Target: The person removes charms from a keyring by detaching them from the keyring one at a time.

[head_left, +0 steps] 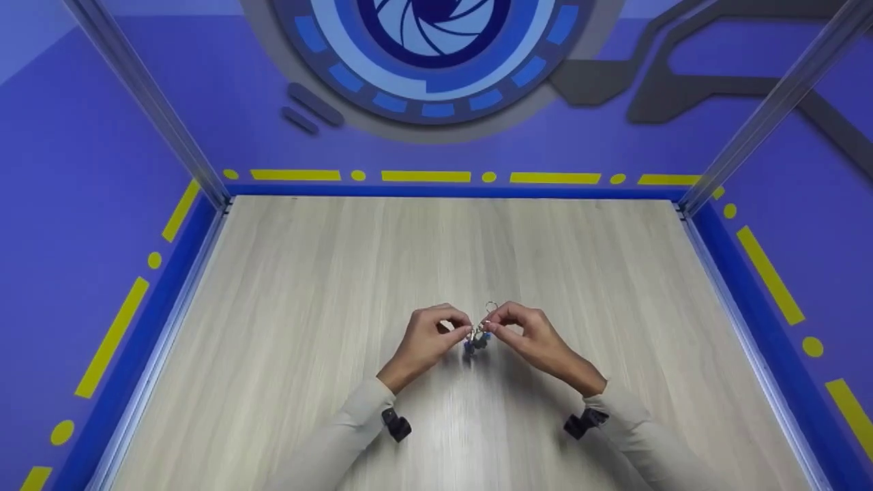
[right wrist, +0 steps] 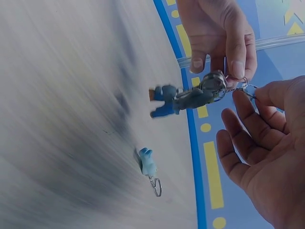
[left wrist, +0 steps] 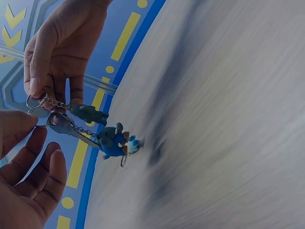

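Observation:
Both hands meet over the table in the head view. My left hand pinches a metal ring between thumb and forefinger. A key hangs there, beside a chained elephant figure in blue. My right hand pinches a linked ring close by, its other fingers loosely bent in the right wrist view. From a short chain near it dangles a grey-green figure. The figures hang above the table, overlapping each other in the right wrist view. A light blue figure keychain lies on the table, mostly hidden by my right hand in the head view.
The wood-grain table is enclosed by blue panels with yellow markings at the back and both sides. Metal posts stand at the back corners. A small black camera sits on each wrist.

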Demonstrator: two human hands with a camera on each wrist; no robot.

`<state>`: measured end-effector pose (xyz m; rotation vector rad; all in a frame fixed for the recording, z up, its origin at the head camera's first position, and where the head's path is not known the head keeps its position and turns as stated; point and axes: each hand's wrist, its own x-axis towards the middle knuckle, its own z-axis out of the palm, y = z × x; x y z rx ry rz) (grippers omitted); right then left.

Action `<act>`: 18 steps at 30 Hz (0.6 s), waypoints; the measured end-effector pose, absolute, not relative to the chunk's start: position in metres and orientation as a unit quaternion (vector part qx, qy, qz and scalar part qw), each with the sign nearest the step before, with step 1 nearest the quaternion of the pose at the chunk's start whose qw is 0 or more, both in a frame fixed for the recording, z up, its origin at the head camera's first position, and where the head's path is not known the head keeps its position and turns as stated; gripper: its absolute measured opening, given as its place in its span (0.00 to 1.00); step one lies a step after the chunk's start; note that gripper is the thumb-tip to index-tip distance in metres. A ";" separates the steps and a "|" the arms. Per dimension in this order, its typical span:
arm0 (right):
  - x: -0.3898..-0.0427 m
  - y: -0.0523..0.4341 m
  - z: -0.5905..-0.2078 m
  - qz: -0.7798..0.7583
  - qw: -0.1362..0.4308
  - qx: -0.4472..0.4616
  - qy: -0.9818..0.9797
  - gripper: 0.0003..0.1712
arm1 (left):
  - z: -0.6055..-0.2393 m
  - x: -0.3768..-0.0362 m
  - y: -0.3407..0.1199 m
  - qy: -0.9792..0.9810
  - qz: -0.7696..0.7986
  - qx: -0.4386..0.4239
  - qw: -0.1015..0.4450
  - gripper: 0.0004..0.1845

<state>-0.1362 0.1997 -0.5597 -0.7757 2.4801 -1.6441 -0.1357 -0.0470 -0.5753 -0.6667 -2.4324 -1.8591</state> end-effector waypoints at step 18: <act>-0.133 0.200 -0.561 -0.541 0.030 -0.241 0.805 0.03 | -0.579 -0.135 -0.046 -0.757 -0.627 -0.181 0.028 0.02</act>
